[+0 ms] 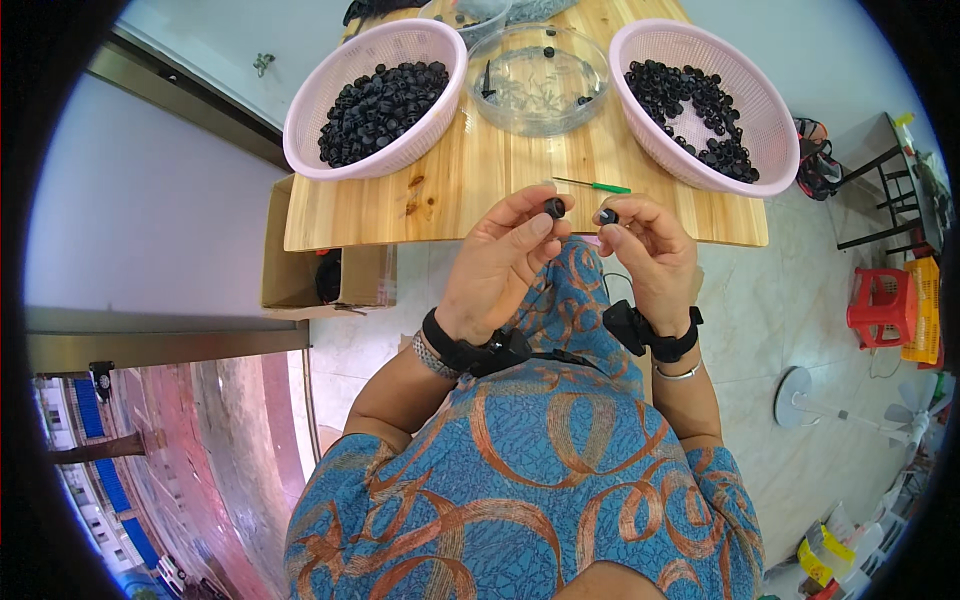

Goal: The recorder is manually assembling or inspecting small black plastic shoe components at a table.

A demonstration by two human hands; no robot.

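Between the thumb and fingers of my left hand is a small black round cap, its hollow side showing. My right hand pinches another small black piece with a pale bluish spot; its exact kind is too small to tell. Both hands are raised at the table's near edge, the two pieces close together but apart. Just beyond them a screwdriver with a green handle lies on the wooden table.
A pink basket heaped with black caps stands at left. Another pink basket with black ring-like pieces stands at right. Between them sits a clear round tub with a few black bits. A cardboard box is below the table's left side; a red stool stands at right.
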